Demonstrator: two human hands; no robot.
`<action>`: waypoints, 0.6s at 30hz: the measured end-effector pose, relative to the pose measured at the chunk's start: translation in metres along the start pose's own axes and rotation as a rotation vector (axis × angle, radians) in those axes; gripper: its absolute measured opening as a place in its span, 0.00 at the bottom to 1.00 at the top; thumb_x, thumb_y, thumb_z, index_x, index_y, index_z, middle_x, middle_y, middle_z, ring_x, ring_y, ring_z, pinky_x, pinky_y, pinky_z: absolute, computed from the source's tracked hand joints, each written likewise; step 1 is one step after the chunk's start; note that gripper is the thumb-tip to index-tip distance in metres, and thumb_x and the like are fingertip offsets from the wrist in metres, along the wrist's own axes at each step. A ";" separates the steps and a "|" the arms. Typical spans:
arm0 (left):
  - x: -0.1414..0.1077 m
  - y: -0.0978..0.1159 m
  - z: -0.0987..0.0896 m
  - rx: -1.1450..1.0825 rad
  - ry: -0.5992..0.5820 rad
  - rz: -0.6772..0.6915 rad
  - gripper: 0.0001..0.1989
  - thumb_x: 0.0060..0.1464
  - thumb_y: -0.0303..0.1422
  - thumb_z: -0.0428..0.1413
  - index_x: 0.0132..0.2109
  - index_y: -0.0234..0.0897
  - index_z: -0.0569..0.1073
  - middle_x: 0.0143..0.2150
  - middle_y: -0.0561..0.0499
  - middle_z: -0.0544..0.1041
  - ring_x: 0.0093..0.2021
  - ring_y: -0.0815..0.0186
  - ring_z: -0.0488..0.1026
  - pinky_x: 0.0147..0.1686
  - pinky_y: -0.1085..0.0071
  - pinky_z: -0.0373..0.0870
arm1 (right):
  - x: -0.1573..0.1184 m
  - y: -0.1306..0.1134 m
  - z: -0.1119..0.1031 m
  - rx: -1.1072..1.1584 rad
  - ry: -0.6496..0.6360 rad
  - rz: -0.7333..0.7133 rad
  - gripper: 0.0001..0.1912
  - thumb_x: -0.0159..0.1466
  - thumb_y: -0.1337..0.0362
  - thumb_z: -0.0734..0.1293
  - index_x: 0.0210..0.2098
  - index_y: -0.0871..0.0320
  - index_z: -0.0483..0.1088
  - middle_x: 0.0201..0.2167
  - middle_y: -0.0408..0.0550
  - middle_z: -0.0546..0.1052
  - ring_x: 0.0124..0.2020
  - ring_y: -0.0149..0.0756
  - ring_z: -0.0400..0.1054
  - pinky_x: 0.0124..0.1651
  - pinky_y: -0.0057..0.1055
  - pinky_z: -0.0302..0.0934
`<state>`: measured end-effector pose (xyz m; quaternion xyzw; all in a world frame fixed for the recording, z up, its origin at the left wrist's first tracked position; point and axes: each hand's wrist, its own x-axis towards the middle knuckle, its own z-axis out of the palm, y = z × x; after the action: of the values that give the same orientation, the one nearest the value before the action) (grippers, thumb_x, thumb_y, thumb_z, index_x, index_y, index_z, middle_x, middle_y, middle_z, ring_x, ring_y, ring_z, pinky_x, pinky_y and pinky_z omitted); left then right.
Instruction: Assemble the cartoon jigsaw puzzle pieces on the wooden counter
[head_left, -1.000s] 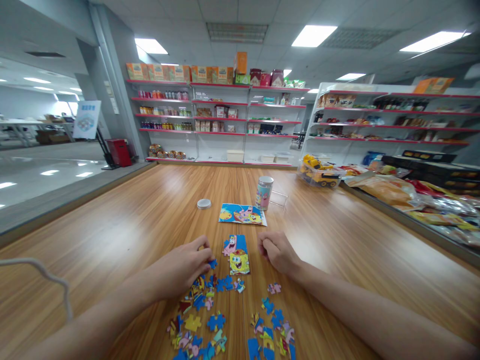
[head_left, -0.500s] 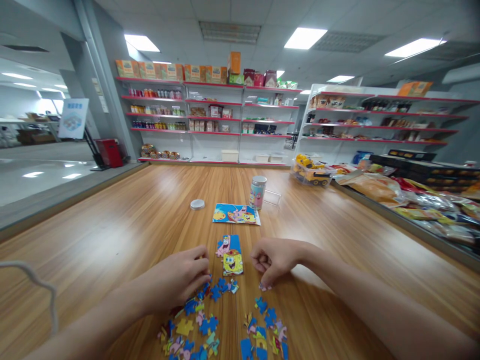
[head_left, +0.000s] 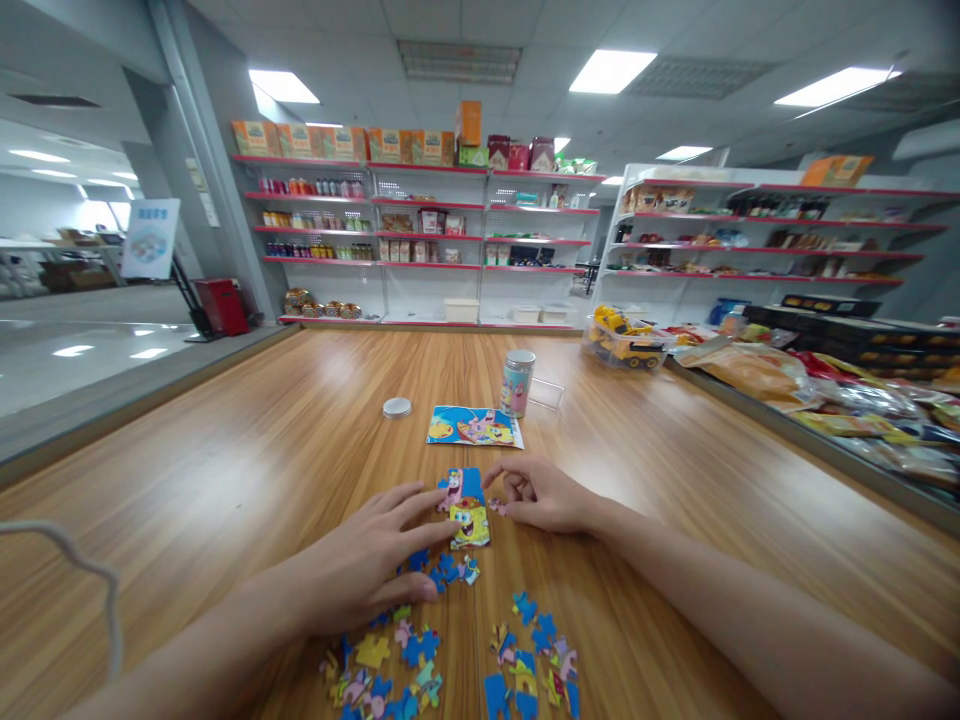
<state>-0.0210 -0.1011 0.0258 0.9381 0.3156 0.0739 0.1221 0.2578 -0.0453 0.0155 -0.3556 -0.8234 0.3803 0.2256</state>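
Note:
A partly joined jigsaw puzzle (head_left: 470, 518), with a yellow sponge character and a pink one, lies on the wooden table. My left hand (head_left: 375, 550) is spread open, its fingertips at the left edge of this joined section. To the right, my right hand (head_left: 546, 492) has a small pink puzzle piece (head_left: 498, 507) at its thumb tip, close beside the joined section. Loose puzzle pieces (head_left: 420, 648) lie in a pile below my left hand, some partly covered by it. A second group of pieces (head_left: 525, 672) sits nearer me on the right.
Behind the puzzle lies a picture sheet (head_left: 474, 428), with a printed tin (head_left: 516, 385) at its right end. A silver lid (head_left: 397, 407) rests left of it, and a clear frame-like item (head_left: 547, 395) right. Toy trucks fill a clear bin (head_left: 622, 345); a cable (head_left: 109, 600) hangs at left.
My right hand has moved left and away from me, bringing the pink piece up beside the joined puzzle. My left hand has opened and reached right to the puzzle's left edge.

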 end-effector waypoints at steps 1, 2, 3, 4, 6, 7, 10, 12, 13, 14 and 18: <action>0.000 -0.001 0.000 -0.003 0.001 0.000 0.27 0.64 0.49 0.51 0.67 0.53 0.59 0.70 0.46 0.55 0.68 0.43 0.51 0.62 0.41 0.56 | 0.000 0.000 -0.001 -0.046 -0.005 -0.023 0.12 0.56 0.68 0.67 0.41 0.61 0.72 0.16 0.35 0.61 0.18 0.25 0.53 0.21 0.22 0.46; -0.001 -0.001 -0.001 -0.004 0.002 0.000 0.27 0.63 0.49 0.52 0.67 0.54 0.59 0.70 0.46 0.55 0.68 0.43 0.51 0.62 0.40 0.56 | 0.000 0.000 -0.001 -0.095 -0.005 -0.039 0.12 0.56 0.69 0.67 0.41 0.61 0.74 0.16 0.35 0.61 0.18 0.25 0.53 0.22 0.22 0.46; -0.001 -0.001 -0.001 -0.005 0.001 0.000 0.27 0.63 0.49 0.52 0.66 0.55 0.60 0.70 0.47 0.55 0.68 0.43 0.51 0.62 0.40 0.56 | 0.000 0.000 -0.001 -0.135 -0.003 -0.046 0.12 0.56 0.70 0.67 0.40 0.61 0.75 0.17 0.36 0.62 0.19 0.25 0.53 0.23 0.23 0.47; -0.001 -0.001 -0.002 -0.007 -0.001 0.000 0.27 0.63 0.49 0.52 0.66 0.55 0.60 0.70 0.47 0.55 0.68 0.43 0.51 0.62 0.40 0.55 | 0.000 0.000 -0.001 -0.161 0.006 -0.043 0.12 0.56 0.70 0.67 0.40 0.61 0.75 0.17 0.36 0.62 0.19 0.26 0.54 0.23 0.23 0.48; -0.001 -0.001 -0.002 -0.009 -0.009 0.001 0.27 0.63 0.50 0.52 0.66 0.54 0.60 0.70 0.46 0.54 0.68 0.42 0.51 0.62 0.39 0.55 | 0.001 0.001 -0.001 -0.180 0.036 -0.022 0.12 0.56 0.70 0.67 0.40 0.61 0.75 0.17 0.36 0.63 0.20 0.26 0.55 0.24 0.24 0.49; -0.001 -0.001 -0.003 -0.008 -0.016 0.001 0.27 0.63 0.50 0.51 0.66 0.54 0.60 0.70 0.45 0.54 0.68 0.42 0.50 0.62 0.38 0.54 | 0.001 0.002 -0.001 -0.187 0.052 -0.008 0.12 0.56 0.69 0.68 0.40 0.61 0.75 0.17 0.37 0.63 0.20 0.27 0.56 0.24 0.24 0.49; -0.001 0.000 -0.005 -0.006 -0.029 0.005 0.28 0.63 0.50 0.52 0.67 0.54 0.59 0.71 0.45 0.52 0.69 0.41 0.49 0.61 0.37 0.54 | 0.002 0.004 0.000 -0.208 0.075 0.016 0.09 0.57 0.67 0.69 0.38 0.61 0.76 0.19 0.39 0.66 0.21 0.28 0.58 0.24 0.24 0.50; -0.002 0.001 -0.006 -0.019 -0.026 0.012 0.30 0.61 0.50 0.54 0.67 0.55 0.58 0.71 0.45 0.52 0.69 0.41 0.49 0.61 0.38 0.55 | 0.003 0.005 0.000 -0.220 0.082 0.012 0.07 0.58 0.66 0.69 0.36 0.61 0.76 0.19 0.40 0.67 0.21 0.28 0.59 0.25 0.25 0.50; -0.002 0.001 -0.006 -0.028 -0.025 0.016 0.31 0.60 0.51 0.54 0.67 0.55 0.58 0.71 0.45 0.52 0.69 0.41 0.49 0.61 0.38 0.55 | 0.003 0.006 0.000 -0.223 0.084 0.009 0.07 0.58 0.66 0.68 0.36 0.61 0.76 0.19 0.40 0.67 0.21 0.28 0.59 0.25 0.25 0.51; -0.002 0.000 -0.006 -0.033 -0.024 0.020 0.31 0.59 0.51 0.55 0.67 0.55 0.58 0.71 0.45 0.52 0.69 0.41 0.49 0.61 0.38 0.55 | 0.004 0.006 -0.001 -0.225 0.085 0.010 0.07 0.58 0.66 0.68 0.36 0.61 0.76 0.19 0.40 0.67 0.21 0.28 0.59 0.25 0.25 0.51; -0.002 -0.001 -0.006 -0.038 -0.031 0.028 0.31 0.58 0.53 0.55 0.66 0.54 0.60 0.71 0.45 0.51 0.69 0.41 0.48 0.62 0.40 0.53 | 0.005 0.007 -0.001 -0.236 0.076 0.038 0.07 0.57 0.68 0.68 0.37 0.61 0.73 0.19 0.39 0.66 0.22 0.29 0.59 0.25 0.25 0.51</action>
<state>-0.0244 -0.1008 0.0311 0.9409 0.2993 0.0672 0.1437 0.2579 -0.0378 0.0112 -0.4095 -0.8465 0.2711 0.2057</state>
